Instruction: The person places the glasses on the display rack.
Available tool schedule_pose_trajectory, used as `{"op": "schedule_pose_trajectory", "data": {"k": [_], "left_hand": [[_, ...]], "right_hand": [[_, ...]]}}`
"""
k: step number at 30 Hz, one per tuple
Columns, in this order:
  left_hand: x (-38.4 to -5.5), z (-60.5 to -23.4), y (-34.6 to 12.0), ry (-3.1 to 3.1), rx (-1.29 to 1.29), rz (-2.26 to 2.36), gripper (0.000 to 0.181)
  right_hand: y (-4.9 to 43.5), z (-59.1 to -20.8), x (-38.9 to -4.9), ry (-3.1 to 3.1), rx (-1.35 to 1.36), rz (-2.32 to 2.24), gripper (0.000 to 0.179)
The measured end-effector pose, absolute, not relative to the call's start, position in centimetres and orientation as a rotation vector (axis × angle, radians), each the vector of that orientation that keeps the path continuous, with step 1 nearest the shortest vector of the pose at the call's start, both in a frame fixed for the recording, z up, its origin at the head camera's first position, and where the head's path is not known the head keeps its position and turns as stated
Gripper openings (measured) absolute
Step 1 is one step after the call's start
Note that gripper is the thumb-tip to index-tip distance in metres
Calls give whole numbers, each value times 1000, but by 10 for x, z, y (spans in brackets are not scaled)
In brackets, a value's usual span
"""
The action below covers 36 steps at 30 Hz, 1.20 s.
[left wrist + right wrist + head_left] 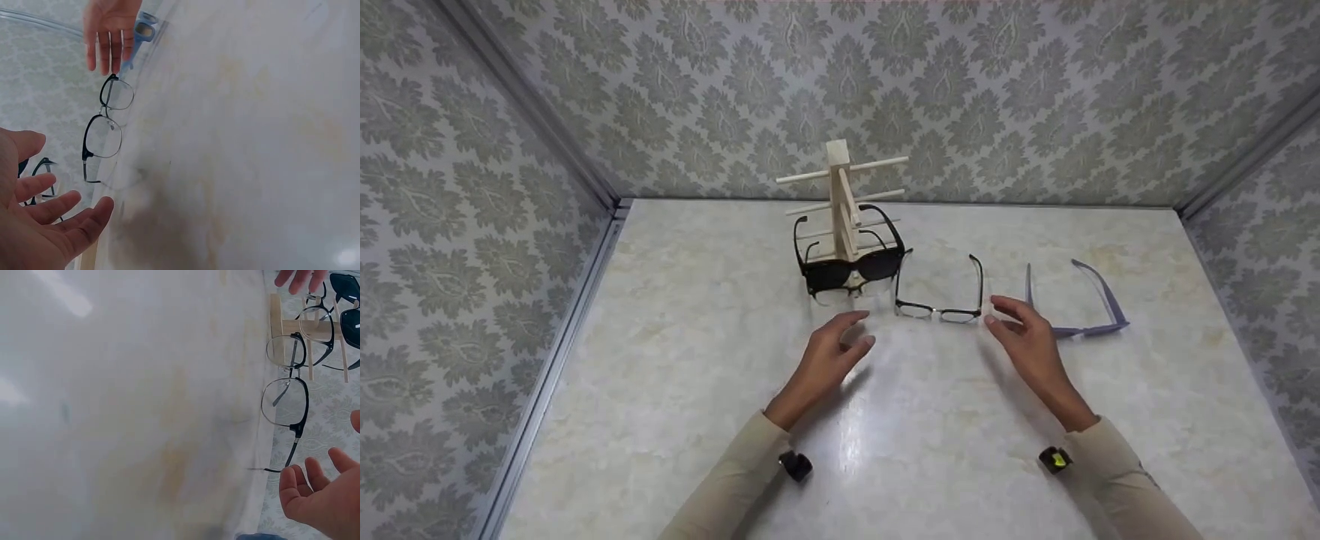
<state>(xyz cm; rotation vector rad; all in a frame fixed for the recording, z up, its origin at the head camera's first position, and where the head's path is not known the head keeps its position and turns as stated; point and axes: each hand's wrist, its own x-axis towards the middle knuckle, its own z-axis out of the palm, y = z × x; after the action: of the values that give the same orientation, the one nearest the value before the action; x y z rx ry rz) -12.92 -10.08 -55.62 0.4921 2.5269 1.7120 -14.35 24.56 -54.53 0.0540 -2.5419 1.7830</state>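
Note:
A pair of black half-rim eyeglasses (936,310) lies on the table with its temples unfolded toward the back wall. My right hand (1029,346) hovers at its right hinge, fingers relaxed and holding nothing. To the left of these glasses my left hand (831,358) is held in the air, thumb and fingers apart, with nothing in it. Just beyond that hand stands a wooden eyeglass rack (838,191) with horizontal pegs. Black sunglasses (877,264) hang on it, and a second pair of dark-topped glasses (832,298) sits below them. Both hands also show loosely spread in the wrist views.
Blue-purple glasses (1091,330) lie unfolded at the right, partly behind my right hand. The marbled table (697,360) ends at a patterned back wall (960,97), with similar walls on the left and right. The rack's upper pegs (881,163) stick out sideways.

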Motion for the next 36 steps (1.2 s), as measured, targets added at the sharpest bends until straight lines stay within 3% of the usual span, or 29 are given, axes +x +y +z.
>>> {"op": "schedule_pose_trajectory", "data": {"k": [21, 31, 36], "left_hand": [[-152, -566, -52, 2523, 412, 1796, 57], [-190, -626, -31, 2643, 508, 1774, 63], [-201, -638, -24, 2655, 498, 1754, 66]], "right_hand": [[250, -566, -147, -2545, 16, 1840, 54], [242, -570, -155, -2429, 13, 1948, 58], [238, -573, -158, -2406, 15, 1930, 55]]}}
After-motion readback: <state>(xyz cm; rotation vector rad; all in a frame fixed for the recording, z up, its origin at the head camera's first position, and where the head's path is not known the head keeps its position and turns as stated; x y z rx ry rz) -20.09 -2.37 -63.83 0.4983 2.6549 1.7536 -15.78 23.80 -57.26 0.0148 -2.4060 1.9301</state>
